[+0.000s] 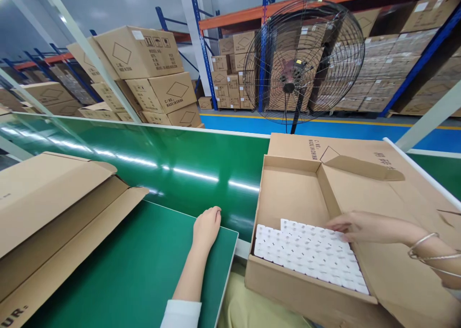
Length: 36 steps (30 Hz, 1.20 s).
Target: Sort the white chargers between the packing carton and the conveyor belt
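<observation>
My left hand [207,228] rests at the far edge of the green tabletop [158,251], its fingers curled over the rim and partly hidden. Over the open cardboard carton [295,186] on the right, my right hand [347,224] reaches in from the side. Its fingers are stretched out, with the thumb apart, at the back right corner of the small white packets [306,251]. These packets stand in tight rows in the near part of the carton. I see nothing held between the right fingers, though their tips partly cover the packets.
An open-flapped cardboard box [54,193] lies on the left of the tabletop. A green conveyor belt [201,160] runs behind. Beyond it stand stacked cartons [154,73], a large black fan [304,61] and loaded racks [230,23]. The carton's flap [389,212] spreads rightward.
</observation>
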Each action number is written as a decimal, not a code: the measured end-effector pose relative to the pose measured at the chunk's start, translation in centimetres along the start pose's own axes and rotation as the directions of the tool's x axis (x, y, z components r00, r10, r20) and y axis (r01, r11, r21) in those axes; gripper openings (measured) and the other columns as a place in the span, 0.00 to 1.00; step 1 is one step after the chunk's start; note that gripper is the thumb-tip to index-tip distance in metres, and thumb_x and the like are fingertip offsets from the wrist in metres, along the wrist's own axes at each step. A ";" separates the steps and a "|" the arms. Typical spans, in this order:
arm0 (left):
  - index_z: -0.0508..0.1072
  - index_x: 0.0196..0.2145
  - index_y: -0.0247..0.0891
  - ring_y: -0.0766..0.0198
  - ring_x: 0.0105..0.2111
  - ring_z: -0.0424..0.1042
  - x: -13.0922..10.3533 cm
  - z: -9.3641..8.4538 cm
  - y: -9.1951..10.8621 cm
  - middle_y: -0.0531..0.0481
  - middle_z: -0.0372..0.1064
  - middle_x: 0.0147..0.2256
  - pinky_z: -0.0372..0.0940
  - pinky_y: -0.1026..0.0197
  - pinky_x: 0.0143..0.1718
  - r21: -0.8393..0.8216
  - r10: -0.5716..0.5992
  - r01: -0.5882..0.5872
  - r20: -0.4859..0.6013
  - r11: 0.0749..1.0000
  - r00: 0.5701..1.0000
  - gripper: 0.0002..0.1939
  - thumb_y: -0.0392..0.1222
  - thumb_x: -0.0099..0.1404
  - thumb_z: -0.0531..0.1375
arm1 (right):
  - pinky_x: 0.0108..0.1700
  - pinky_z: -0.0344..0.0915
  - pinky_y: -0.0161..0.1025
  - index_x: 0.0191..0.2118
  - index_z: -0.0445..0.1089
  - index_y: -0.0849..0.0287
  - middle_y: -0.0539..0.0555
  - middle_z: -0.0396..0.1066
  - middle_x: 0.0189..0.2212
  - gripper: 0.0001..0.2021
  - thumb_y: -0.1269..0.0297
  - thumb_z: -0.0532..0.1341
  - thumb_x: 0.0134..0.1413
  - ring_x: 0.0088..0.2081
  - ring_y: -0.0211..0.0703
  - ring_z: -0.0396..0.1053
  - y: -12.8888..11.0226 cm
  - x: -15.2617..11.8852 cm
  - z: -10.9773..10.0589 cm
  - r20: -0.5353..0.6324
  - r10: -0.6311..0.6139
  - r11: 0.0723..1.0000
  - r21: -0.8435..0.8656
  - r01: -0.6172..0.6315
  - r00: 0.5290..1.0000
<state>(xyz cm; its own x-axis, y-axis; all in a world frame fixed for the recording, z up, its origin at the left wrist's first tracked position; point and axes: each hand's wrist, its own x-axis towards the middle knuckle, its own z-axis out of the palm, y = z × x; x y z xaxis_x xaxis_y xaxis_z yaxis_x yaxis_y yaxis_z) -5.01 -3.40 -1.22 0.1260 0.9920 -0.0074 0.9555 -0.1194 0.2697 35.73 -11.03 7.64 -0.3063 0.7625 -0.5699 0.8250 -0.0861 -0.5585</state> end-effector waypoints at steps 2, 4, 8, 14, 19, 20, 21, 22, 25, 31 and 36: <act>0.71 0.43 0.40 0.61 0.41 0.71 0.0 0.0 0.0 0.50 0.73 0.41 0.59 0.62 0.39 0.002 -0.001 0.001 0.005 1.000 1.000 0.14 0.36 0.69 0.47 | 0.54 0.62 0.38 0.54 0.70 0.54 0.55 0.70 0.53 0.25 0.49 0.56 0.54 0.54 0.53 0.66 0.5 0.2 -0.1 0.031 0.011 1.000 0.019 -0.011 0.999; 0.71 0.43 0.40 0.61 0.41 0.71 0.0 0.0 0.0 0.50 0.73 0.41 0.59 0.62 0.39 0.000 -0.007 0.007 0.009 1.000 1.000 0.14 0.36 0.69 0.47 | 0.59 0.57 0.43 0.58 0.65 0.57 0.57 0.64 0.58 0.30 0.43 0.52 0.55 0.58 0.56 0.60 0.6 0.6 0.0 -0.041 0.063 0.998 0.001 -0.063 0.997; 0.71 0.43 0.40 0.61 0.42 0.71 -0.2 0.0 0.0 0.50 0.73 0.42 0.59 0.61 0.40 0.002 -0.006 0.006 0.006 1.000 1.000 0.14 0.37 0.69 0.46 | 0.60 0.56 0.47 0.57 0.67 0.54 0.54 0.64 0.58 0.31 0.39 0.49 0.56 0.58 0.58 0.59 -0.8 2.3 0.8 -0.082 -0.026 1.000 -0.002 0.026 0.996; 0.71 0.42 0.40 0.62 0.42 0.71 -0.2 -0.3 0.2 0.49 0.73 0.42 0.59 0.62 0.40 0.011 0.006 -0.006 0.005 1.000 1.000 0.15 0.37 0.69 0.46 | 0.57 0.58 0.49 0.54 0.69 0.53 0.54 0.67 0.55 0.29 0.41 0.48 0.58 0.56 0.57 0.62 -4.3 6.1 2.2 -0.107 -0.183 0.982 0.024 0.187 0.977; 0.71 0.42 0.40 0.62 0.42 0.71 -0.2 -0.3 0.3 0.49 0.73 0.41 0.60 0.61 0.41 0.018 0.001 -0.001 0.004 1.000 1.000 0.15 0.36 0.69 0.45 | 0.55 0.60 0.49 0.53 0.70 0.54 0.56 0.69 0.53 0.27 0.44 0.47 0.60 0.54 0.56 0.64 -6.4 8.9 2.8 -0.092 -0.255 0.967 -0.014 0.255 0.963; 0.71 0.42 0.40 0.62 0.41 0.71 -0.2 -0.3 0.3 0.49 0.73 0.41 0.60 0.61 0.40 0.016 0.001 -0.001 0.000 1.000 1.000 0.15 0.36 0.69 0.45 | 0.54 0.60 0.49 0.53 0.70 0.54 0.57 0.69 0.53 0.27 0.44 0.47 0.60 0.53 0.56 0.65 -6.8 9.3 3.0 -0.082 -0.270 0.963 -0.016 0.270 0.959; 0.71 0.42 0.40 0.62 0.41 0.71 -0.2 -0.2 0.3 0.49 0.73 0.40 0.60 0.61 0.40 0.012 0.000 0.000 -0.004 1.000 1.000 0.15 0.37 0.69 0.45 | 0.53 0.61 0.48 0.52 0.70 0.54 0.56 0.70 0.52 0.26 0.45 0.47 0.60 0.52 0.55 0.66 -7.3 9.7 3.1 -0.069 -0.289 0.957 -0.012 0.288 0.955; 0.71 0.42 0.40 0.62 0.41 0.71 -0.1 -0.2 0.2 0.49 0.73 0.40 0.60 0.61 0.40 0.006 -0.002 0.003 -0.010 1.000 1.000 0.15 0.37 0.69 0.45 | 0.51 0.61 0.47 0.51 0.71 0.54 0.56 0.71 0.50 0.25 0.45 0.47 0.60 0.50 0.54 0.67 -7.7 10.1 3.3 -0.055 -0.311 0.950 -0.006 0.311 0.949; 0.72 0.41 0.41 0.62 0.40 0.71 0.0 -0.1 0.1 0.50 0.73 0.40 0.60 0.62 0.39 -0.015 -0.015 0.014 -0.020 1.000 1.000 0.15 0.37 0.69 0.46 | 0.45 0.64 0.43 0.47 0.73 0.53 0.54 0.74 0.42 0.23 0.47 0.48 0.61 0.42 0.48 0.70 -9.1 11.0 3.8 0.013 -0.376 0.927 0.012 0.376 0.927; 0.71 0.41 0.42 0.63 0.40 0.71 0.3 -0.1 0.0 0.52 0.73 0.39 0.59 0.63 0.38 -0.038 -0.034 0.034 -0.013 0.999 0.999 0.15 0.38 0.69 0.46 | 0.38 0.62 0.37 0.39 0.73 0.58 0.53 0.73 0.35 0.19 0.52 0.50 0.61 0.34 0.42 0.68 -10.2 12.3 4.6 0.099 -0.452 0.892 0.031 0.451 0.887; 0.71 0.41 0.43 0.63 0.40 0.71 0.4 -0.3 0.1 0.52 0.73 0.39 0.59 0.63 0.38 -0.034 -0.043 0.043 -0.001 0.998 0.999 0.14 0.39 0.69 0.46 | 0.36 0.62 0.35 0.40 0.71 0.56 0.51 0.72 0.34 0.15 0.55 0.52 0.61 0.35 0.41 0.68 -9.6 12.7 5.1 0.127 -0.474 0.880 0.095 0.465 0.871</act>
<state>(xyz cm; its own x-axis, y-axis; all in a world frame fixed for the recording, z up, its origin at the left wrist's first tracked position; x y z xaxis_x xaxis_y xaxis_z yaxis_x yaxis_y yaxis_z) -4.97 -2.99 -0.95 0.0840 0.9963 -0.0177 0.9506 -0.0748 0.3013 21.49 -3.78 2.65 -0.7180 0.6240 -0.3085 0.5389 0.2179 -0.8137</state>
